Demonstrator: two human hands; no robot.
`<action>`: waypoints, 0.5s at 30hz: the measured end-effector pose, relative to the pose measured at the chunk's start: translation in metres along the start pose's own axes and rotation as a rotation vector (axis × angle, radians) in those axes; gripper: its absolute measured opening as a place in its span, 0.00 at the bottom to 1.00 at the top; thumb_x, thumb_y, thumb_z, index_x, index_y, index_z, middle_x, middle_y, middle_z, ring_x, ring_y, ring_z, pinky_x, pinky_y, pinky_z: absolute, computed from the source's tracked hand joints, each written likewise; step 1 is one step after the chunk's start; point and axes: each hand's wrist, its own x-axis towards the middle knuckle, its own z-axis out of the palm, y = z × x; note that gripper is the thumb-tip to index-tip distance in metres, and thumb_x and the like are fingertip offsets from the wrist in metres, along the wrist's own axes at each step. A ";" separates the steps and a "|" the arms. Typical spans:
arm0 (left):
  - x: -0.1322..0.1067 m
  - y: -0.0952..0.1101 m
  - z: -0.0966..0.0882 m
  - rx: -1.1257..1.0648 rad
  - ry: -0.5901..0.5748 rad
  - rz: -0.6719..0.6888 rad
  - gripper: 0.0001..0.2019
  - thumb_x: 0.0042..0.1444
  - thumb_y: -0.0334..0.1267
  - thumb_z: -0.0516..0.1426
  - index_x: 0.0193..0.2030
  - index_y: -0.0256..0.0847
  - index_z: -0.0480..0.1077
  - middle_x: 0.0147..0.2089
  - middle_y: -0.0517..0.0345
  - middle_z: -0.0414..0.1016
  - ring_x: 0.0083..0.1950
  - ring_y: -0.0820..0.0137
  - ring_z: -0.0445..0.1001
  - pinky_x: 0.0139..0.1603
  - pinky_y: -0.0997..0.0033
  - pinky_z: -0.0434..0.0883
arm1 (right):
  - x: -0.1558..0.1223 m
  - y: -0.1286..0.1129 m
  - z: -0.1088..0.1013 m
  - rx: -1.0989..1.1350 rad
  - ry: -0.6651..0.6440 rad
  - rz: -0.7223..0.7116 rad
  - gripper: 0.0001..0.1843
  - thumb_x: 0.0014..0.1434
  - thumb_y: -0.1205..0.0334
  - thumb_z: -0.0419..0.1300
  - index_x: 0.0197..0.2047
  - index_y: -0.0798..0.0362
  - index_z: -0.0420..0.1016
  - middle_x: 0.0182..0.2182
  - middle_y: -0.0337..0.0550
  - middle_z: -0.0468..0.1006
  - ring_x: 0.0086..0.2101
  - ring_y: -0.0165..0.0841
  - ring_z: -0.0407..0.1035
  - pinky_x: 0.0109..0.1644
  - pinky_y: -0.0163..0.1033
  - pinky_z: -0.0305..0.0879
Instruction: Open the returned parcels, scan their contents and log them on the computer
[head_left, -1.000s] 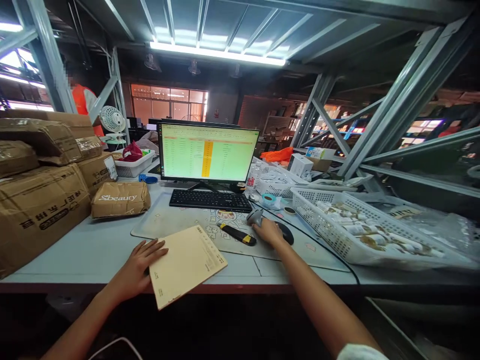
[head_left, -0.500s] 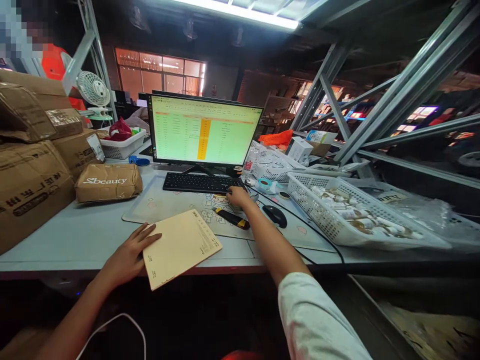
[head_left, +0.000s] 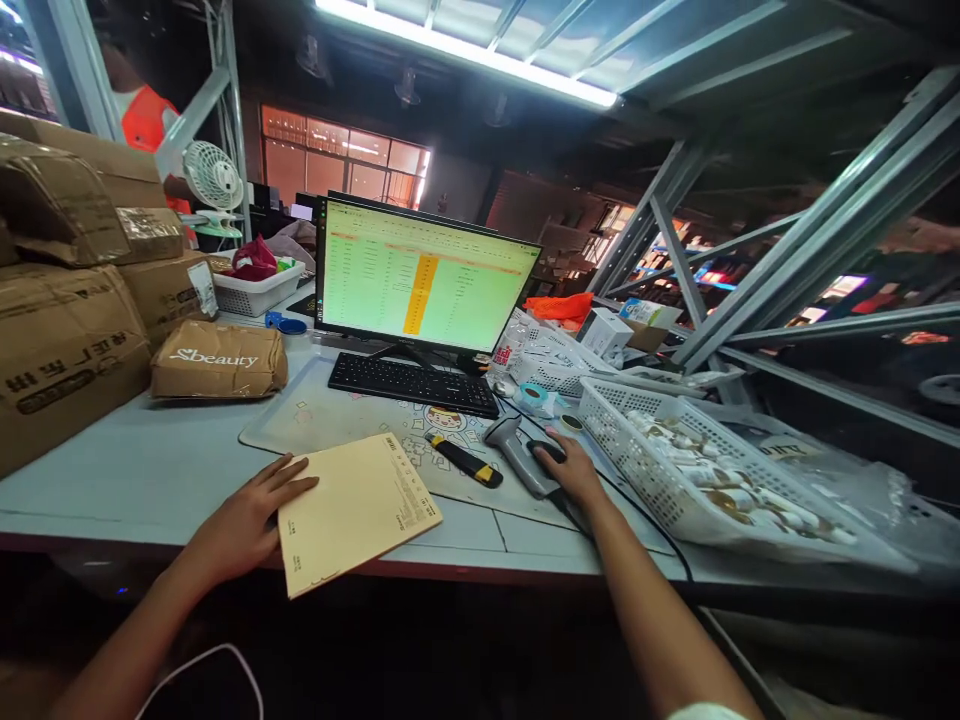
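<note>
Cream booklet is found at the lower left of centre, laid aslant on the white table with its near corner projecting past the front edge, presumably for easy handling. Behind it, at centre, the monitor is turned toward the viewer, likely for reading, and the keyboard is set just before it. By the left hand the booklet's left edge is covered with slightly parted fingers, perhaps for steadying; whether it is pinched cannot be told, the thumb being hidden. Right of centre, the handheld scanner is laid just beside the right hand, under whose cupped fingers the mouse is held, apparently for use with the screen. Counted by size, at least three white baskets are seen, then one monitor, one keyboard, one booklet, one scanner, one utility knife and one mouse.
</note>
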 end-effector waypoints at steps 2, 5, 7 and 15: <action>-0.001 0.001 0.000 0.001 0.004 -0.017 0.27 0.63 0.36 0.56 0.69 0.52 0.70 0.76 0.60 0.61 0.78 0.53 0.56 0.71 0.51 0.69 | -0.007 0.007 0.007 0.082 0.008 0.015 0.30 0.61 0.50 0.59 0.63 0.56 0.73 0.63 0.56 0.73 0.64 0.44 0.66 0.71 0.48 0.57; -0.002 0.004 0.000 0.005 0.019 -0.044 0.26 0.63 0.36 0.56 0.69 0.52 0.70 0.75 0.60 0.62 0.78 0.54 0.57 0.72 0.52 0.68 | -0.007 0.010 0.013 0.168 0.008 0.046 0.28 0.59 0.50 0.60 0.59 0.54 0.76 0.62 0.54 0.75 0.64 0.44 0.67 0.72 0.49 0.56; -0.002 0.005 0.000 0.005 0.026 -0.053 0.26 0.63 0.36 0.57 0.68 0.52 0.71 0.75 0.60 0.62 0.77 0.55 0.57 0.72 0.53 0.68 | -0.004 0.012 0.015 0.200 0.004 0.060 0.27 0.57 0.49 0.60 0.56 0.54 0.78 0.60 0.55 0.77 0.63 0.45 0.68 0.71 0.49 0.58; -0.001 0.003 0.002 -0.029 0.036 -0.106 0.25 0.64 0.42 0.57 0.68 0.50 0.72 0.74 0.58 0.64 0.77 0.54 0.58 0.72 0.51 0.67 | -0.003 0.022 0.022 0.329 0.126 0.065 0.30 0.50 0.41 0.64 0.49 0.53 0.82 0.52 0.54 0.82 0.52 0.49 0.75 0.62 0.54 0.67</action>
